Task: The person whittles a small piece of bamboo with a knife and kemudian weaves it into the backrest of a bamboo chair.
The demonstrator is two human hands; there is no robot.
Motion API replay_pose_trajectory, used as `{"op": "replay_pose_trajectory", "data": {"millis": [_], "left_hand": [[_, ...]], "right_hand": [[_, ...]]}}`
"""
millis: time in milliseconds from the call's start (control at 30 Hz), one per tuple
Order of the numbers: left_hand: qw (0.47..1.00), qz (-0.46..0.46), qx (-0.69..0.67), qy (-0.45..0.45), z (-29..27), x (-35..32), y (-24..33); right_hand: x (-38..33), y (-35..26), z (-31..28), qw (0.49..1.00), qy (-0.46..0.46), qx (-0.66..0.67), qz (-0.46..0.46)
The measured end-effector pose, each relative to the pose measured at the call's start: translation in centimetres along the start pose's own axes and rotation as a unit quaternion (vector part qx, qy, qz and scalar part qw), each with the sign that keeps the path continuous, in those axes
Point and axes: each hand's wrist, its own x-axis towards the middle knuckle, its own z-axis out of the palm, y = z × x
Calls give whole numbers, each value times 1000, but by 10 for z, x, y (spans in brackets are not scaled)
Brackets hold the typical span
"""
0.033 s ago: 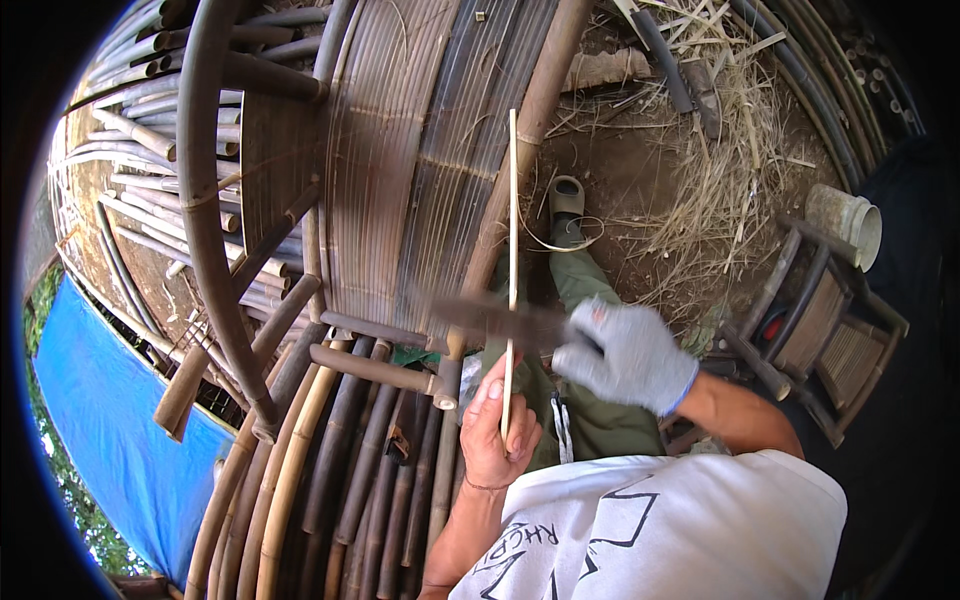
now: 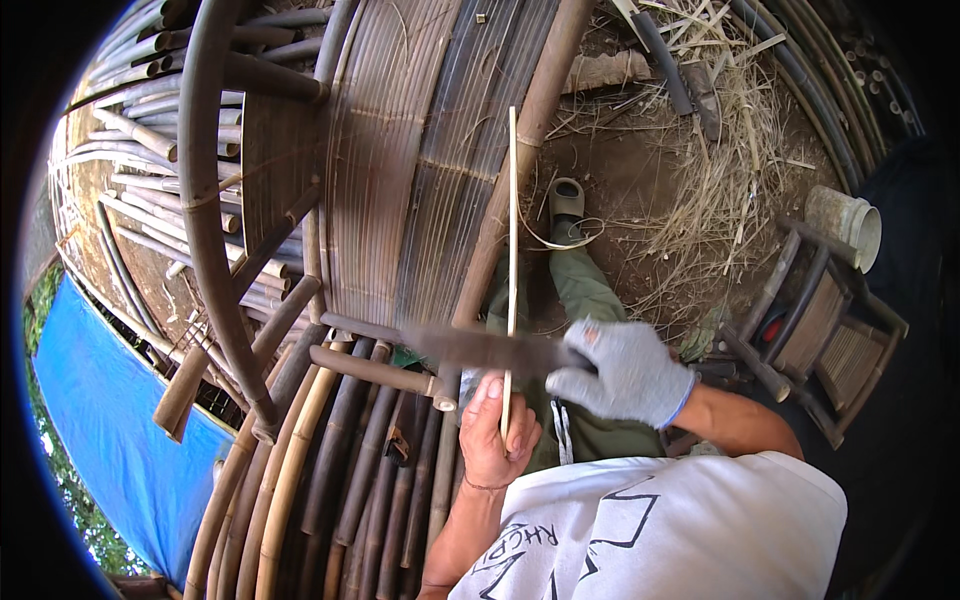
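My bare left hand (image 2: 490,430) is closed around the lower end of a thin, pale bamboo strip (image 2: 513,210). The strip stands almost straight up the view, its far end near the edge of a slatted bamboo bench (image 2: 390,170). On my right hand (image 2: 635,372) is a light grey work glove with a blue cuff, and its fingers wrap the handle of a broad-bladed knife (image 2: 460,348). Motion blurs the blade, which lies crosswise at the strip just above my left hand. Whether its edge touches the strip I cannot tell.
Bamboo poles (image 2: 330,460) lie side by side at lower left, near a blue tarp (image 2: 120,400). Shavings (image 2: 720,190) and another blade-like tool (image 2: 660,60) litter the ground at upper right. A whitish bucket (image 2: 850,225) and a small bamboo chair (image 2: 815,330) stand at right.
The knife and my right hand have moved a little toward me, bringing the blade closer to my left hand. My left hand and the strip stay nearly in place.
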Motion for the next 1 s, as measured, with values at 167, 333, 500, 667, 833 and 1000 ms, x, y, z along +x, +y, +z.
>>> {"op": "replay_pose_trajectory", "data": {"millis": [167,333,500,667,833,1000], "left_hand": [[1000,13,26,11,3,0,3],[999,9,51,13,7,-6,0],[999,12,45,25,8,-2,-1],[990,107,89,13,-8,13,-1],[946,252,201,-13,-37,75,1],[834,355,413,-86,-26,107,7]], "right_hand": [[6,-4,6,1000,-4,-26,0],[19,12,5,997,68,-21,39],[17,13,-7,988,42,142,50],[13,-2,-19,767,30,600,225],[13,-18,3,729,5,606,318],[42,-3,41,630,82,694,338]]}}
